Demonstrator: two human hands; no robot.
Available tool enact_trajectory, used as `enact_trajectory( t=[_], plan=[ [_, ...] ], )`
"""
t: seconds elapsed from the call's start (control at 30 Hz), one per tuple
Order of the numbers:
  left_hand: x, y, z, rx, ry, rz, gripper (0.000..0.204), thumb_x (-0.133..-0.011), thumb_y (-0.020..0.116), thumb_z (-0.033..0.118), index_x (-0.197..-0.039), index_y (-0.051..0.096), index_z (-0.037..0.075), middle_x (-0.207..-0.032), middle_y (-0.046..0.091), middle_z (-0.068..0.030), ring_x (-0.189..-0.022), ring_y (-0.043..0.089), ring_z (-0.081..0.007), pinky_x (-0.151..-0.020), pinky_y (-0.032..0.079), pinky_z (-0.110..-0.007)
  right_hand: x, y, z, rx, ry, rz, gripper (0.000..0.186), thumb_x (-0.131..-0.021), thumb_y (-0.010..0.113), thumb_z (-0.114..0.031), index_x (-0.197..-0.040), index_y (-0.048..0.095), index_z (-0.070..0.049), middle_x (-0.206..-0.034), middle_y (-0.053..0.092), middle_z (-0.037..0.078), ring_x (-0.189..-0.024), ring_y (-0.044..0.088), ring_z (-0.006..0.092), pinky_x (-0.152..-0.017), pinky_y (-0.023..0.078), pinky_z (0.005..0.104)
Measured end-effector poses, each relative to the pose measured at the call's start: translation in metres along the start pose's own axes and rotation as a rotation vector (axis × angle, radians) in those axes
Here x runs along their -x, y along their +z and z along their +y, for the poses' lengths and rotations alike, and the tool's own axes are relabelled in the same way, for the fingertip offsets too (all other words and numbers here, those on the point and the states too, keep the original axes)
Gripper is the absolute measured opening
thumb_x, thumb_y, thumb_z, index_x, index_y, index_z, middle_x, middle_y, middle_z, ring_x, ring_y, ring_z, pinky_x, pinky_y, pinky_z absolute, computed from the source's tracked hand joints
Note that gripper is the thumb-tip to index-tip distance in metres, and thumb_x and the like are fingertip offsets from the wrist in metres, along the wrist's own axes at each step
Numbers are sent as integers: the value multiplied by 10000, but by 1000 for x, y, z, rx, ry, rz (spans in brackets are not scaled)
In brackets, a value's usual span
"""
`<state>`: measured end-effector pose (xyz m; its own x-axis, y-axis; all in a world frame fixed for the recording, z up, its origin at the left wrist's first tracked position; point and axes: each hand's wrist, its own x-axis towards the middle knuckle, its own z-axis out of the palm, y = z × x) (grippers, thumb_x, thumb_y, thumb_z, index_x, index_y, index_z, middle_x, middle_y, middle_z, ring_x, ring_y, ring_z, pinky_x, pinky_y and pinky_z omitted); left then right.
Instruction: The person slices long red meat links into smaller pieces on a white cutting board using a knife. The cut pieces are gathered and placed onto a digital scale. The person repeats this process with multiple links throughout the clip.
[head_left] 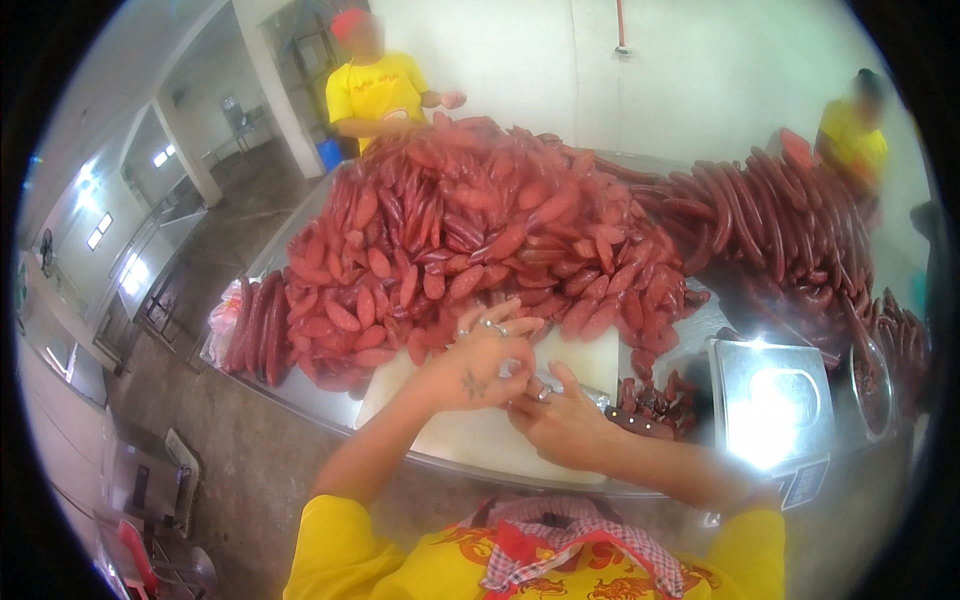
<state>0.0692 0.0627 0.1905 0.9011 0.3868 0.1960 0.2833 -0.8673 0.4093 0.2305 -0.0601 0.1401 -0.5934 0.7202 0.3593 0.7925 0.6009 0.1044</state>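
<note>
My left hand (475, 370) is over the white cutting board (420, 425), thumb and index finger curled together in a pinch, other fingers stretched up toward the sliced sausage pile (450, 230), rings on them. My right hand (560, 425) meets it from the lower right, thumb raised and fingers bent; whatever sits between the two hands is too small and hidden to make out. Just right of my right hand a knife with a dark riveted handle (640, 423) lies on the board, its blade partly behind that hand. Small sausage end pieces (660, 395) sit beside the board.
Long whole sausages (760, 220) are heaped to the right, a few more (255, 330) at the left. A shiny steel scale (770, 390) and an oval steel container (870, 385) stand at the right. Co-workers (370, 95) (850, 145) in yellow stand behind the table.
</note>
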Motion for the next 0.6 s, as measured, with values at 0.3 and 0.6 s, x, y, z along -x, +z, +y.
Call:
enact_trajectory(
  t=[0.3, 0.6],
  plan=[
    [10, 1, 8, 66, 30, 131, 175, -723, 729, 222, -886, 700, 163, -1422, 514, -76, -1424, 299, -360, -1127, 161, -510, 0, 0, -1, -75, 42, -70, 306, -762, 622, -121, -1054, 634, -32, -1203, 606, 116, -1234, 514, 263, -1059, 245, 606],
    [17, 1, 4, 119, -46, 322, 158, -736, 763, 192, -888, 720, 189, -1401, 541, -60, -1408, 333, -343, -1117, 223, -477, -4, -15, 2, -135, -25, -36, 322, -753, 629, -117, -1069, 637, -56, -1314, 549, 123, -1259, 493, 280, -1048, 243, 623]
  ],
)
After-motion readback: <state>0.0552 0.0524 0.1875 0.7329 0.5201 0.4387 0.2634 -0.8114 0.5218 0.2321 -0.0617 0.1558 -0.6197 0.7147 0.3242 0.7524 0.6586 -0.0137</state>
